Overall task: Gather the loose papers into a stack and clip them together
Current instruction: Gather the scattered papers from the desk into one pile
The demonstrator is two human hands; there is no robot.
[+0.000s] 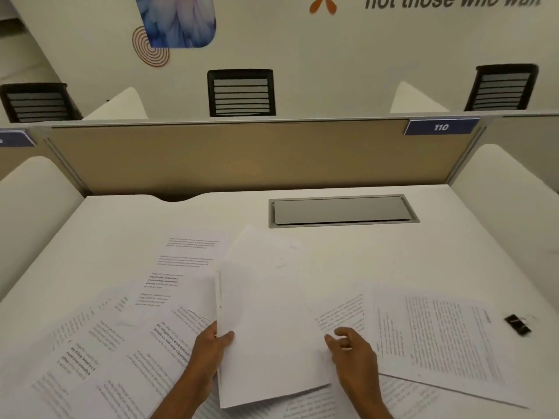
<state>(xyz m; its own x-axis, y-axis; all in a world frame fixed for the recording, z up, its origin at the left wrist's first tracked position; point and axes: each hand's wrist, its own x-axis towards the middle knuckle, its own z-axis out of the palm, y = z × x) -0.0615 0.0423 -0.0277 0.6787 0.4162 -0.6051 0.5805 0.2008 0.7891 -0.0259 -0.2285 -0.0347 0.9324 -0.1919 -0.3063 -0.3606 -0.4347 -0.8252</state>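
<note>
Left hand [211, 343] gripping blank stack [266, 322], right hand [352, 352] spread

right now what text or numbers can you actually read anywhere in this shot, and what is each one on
"110": white digits on the blue desk tag clipped to the divider's top edge.
"not those who wait": dark lettering on the far wall, cut off by the frame's top, last letter partly lost.
Second blue tag at the far left: cut off, unreadable.
Printed sheets across the desk: lines of body text, too small and blurred to read.
</note>
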